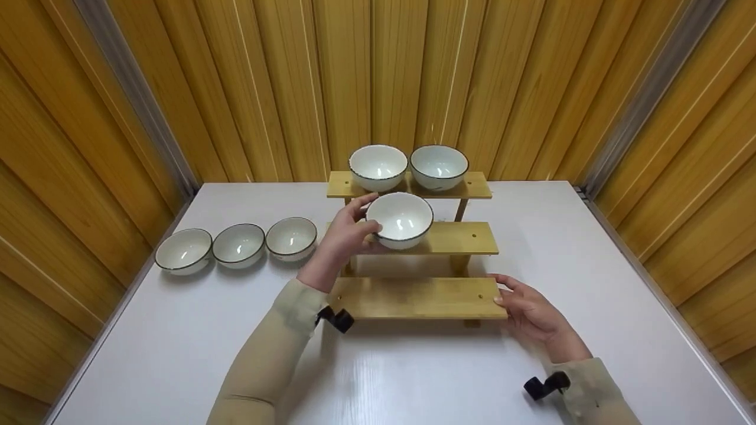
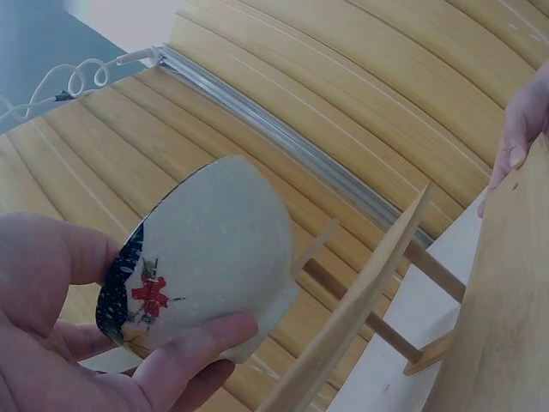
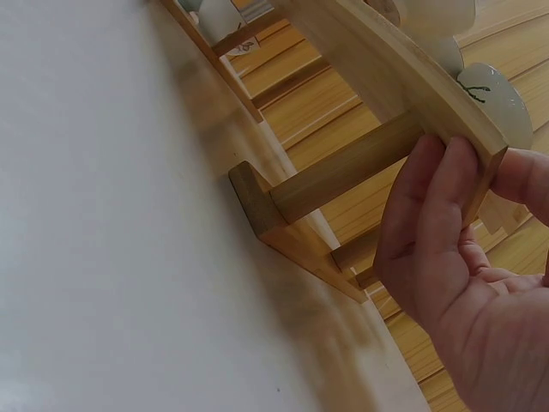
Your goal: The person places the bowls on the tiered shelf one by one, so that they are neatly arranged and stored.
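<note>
The left hand (image 1: 347,233) grips a bowl (image 1: 404,217) over the middle shelf (image 1: 460,238), any contact beneath hard to make out, while the right hand (image 1: 534,311) pinches the near shelf's (image 1: 413,298) right end, partly hiding it.

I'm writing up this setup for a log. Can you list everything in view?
top-tier bowls: two, white with dark rims, on the stand
held bowl: one, white, dark rim, red flower outside, in the left hand
table bowls: three, whitish, dark rims, left of the stand
three-tier stand: one, light wood, on the table
table: one, white, underneath
walls: three, wood-coloured, back and sides
corner strips: two, grey, back corners
coiled cable: one, whitish, beyond the wall
black devices: two, at the wrists
sleeves: two, beige
left hand: one, holding a bowl
right hand: one, gripping the bottom tier's right end
</note>
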### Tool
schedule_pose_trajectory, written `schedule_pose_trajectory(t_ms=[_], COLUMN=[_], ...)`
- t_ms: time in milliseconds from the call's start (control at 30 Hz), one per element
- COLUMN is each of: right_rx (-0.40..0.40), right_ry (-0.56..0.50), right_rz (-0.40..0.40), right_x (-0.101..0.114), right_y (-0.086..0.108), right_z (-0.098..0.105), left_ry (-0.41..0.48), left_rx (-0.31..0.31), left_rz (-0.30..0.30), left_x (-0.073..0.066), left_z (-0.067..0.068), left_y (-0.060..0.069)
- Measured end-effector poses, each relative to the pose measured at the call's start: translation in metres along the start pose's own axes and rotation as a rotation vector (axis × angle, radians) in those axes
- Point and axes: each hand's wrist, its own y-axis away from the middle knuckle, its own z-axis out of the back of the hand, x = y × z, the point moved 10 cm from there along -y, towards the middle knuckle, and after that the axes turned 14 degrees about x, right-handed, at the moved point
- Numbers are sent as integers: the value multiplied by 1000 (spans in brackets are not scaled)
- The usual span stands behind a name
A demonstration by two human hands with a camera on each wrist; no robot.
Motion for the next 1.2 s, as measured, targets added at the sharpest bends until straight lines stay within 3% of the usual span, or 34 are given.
schedule_pose_trajectory(t_ms=[233, 433, 767, 1200], right_rx=[10, 25, -2, 18], right_ry=[31, 19, 28, -14], right_rz=[16, 19, -8, 10], right_x=[1, 0, -1, -1], right_y=[0, 0, 2, 2], right_z=[2, 1, 3, 0], left_ry=[25, 53, 44, 83], left_rx=[30, 40, 29, 43], left_rz=[12, 29, 19, 21], left_x=[9, 19, 22, 28], left_z=[-30, -46, -60, -65], left_y=[-26, -41, -51, -51])
